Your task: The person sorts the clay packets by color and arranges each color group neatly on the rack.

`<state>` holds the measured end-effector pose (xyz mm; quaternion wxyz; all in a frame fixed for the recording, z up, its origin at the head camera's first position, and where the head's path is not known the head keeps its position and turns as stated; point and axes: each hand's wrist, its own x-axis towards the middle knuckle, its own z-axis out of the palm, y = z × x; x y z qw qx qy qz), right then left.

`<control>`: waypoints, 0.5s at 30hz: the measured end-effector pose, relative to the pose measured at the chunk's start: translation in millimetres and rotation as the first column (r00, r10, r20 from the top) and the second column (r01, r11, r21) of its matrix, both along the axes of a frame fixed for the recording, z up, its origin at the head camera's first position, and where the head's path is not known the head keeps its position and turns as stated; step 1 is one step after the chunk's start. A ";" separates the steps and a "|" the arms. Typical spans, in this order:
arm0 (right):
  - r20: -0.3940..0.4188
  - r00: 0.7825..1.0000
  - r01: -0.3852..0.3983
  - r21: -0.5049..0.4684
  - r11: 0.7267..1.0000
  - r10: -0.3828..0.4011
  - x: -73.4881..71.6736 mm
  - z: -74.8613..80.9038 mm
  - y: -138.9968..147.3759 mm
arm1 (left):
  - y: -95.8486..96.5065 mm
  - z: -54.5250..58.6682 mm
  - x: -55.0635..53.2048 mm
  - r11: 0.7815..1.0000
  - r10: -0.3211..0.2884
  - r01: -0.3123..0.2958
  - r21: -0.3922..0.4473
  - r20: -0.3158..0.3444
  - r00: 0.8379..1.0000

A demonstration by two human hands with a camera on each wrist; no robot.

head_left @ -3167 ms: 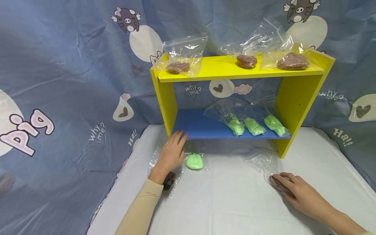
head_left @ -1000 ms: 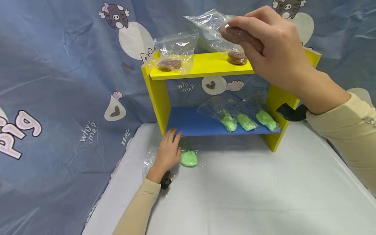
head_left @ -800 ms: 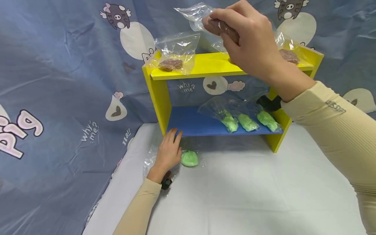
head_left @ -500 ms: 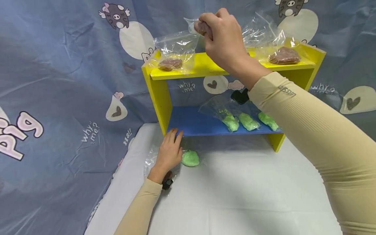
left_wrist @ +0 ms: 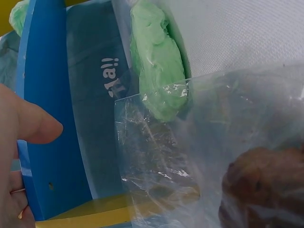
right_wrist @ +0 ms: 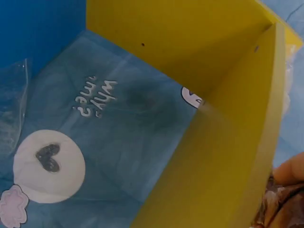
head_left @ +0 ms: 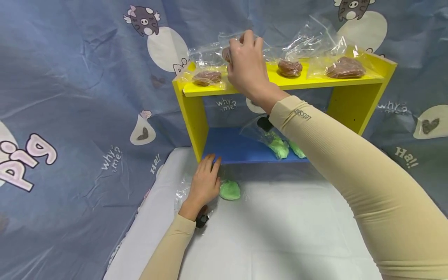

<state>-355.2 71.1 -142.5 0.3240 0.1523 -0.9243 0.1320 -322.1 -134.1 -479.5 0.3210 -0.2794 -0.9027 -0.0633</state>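
In the head view my right hand (head_left: 249, 69) grips a zip bag with a brown lump (head_left: 226, 55) at the yellow top shelf (head_left: 273, 81). Part of that lump (right_wrist: 285, 209) and a fingertip show low in the right wrist view. Beside it on the shelf lie bagged brown lumps: one at the left (head_left: 207, 77), one in the middle (head_left: 290, 68), one at the right (head_left: 345, 67). My left hand (head_left: 203, 184) holds the front edge of the blue lower shelf (left_wrist: 47, 118), thumb on its underside. A bagged green lump (head_left: 230, 190) lies beside it on the table.
Bagged green lumps (head_left: 279, 147) sit on the blue shelf, partly hidden by the right forearm. Under the left wrist lies another bagged brown lump (left_wrist: 261, 185). A white cloth (head_left: 280, 233) covers the table; a blue printed curtain (head_left: 87, 97) hangs behind.
My right hand picked the bagged brown lump off the right of the table, raised it, then moved left and down to the top shelf. The left hand stayed at the blue shelf.
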 end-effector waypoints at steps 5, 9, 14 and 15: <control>0.141 0.990 -0.005 0.106 0.994 -0.010 -2.8 -5.5 1.1 | 1.3 0.1 -0.1 1.000 -0.016 0.016 0.005 -0.007 1.000; 0.329 0.944 -0.080 0.136 0.987 0.031 -5.0 -7.7 3.4 | 1.7 -0.4 0.5 1.000 -0.018 0.018 0.010 -0.002 1.000; 0.411 0.907 -0.166 0.139 0.976 0.096 -6.5 -6.2 9.2 | 0.7 0.9 0.8 1.000 -0.018 0.018 0.008 0.005 1.000; 0.409 0.906 -0.180 0.135 0.974 0.110 -6.5 -6.2 10.7 | 0.1 1.2 0.7 1.000 -0.013 0.013 0.004 0.008 1.000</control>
